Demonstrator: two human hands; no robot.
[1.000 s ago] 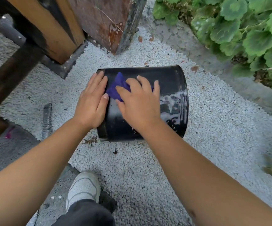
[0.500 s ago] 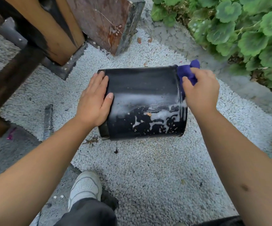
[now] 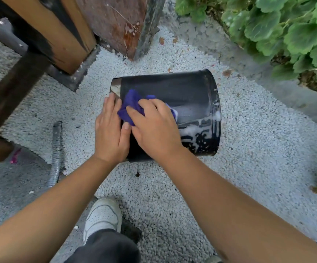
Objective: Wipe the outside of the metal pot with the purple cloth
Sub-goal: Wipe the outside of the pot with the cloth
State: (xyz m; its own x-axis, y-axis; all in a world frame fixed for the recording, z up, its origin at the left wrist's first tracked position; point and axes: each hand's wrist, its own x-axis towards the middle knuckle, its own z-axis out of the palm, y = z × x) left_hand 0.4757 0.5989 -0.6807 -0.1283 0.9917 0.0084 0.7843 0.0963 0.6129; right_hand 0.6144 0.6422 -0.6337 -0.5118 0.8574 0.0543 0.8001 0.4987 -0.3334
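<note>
A black metal pot (image 3: 182, 92) lies on its side on white gravel, its open rim to the left. White soap suds streak its lower right side. My right hand (image 3: 154, 128) presses a purple cloth (image 3: 130, 102) onto the pot's wall near the left end. Part of the cloth is hidden under my fingers. My left hand (image 3: 110, 131) lies flat against the pot's left rim, fingers together, steadying it. The two hands touch each other.
Wooden posts on a metal base (image 3: 72, 44) stand behind the pot at the left. A corrugated grey hose (image 3: 56, 152) lies on the ground to the left. Green leafy plants (image 3: 286, 29) fill the upper right. My white shoe (image 3: 102, 215) is below the pot.
My right hand has swept the purple cloth from the pot's right end back across to its left end. The left hand stays on the left rim, and the suds band has thinned.
</note>
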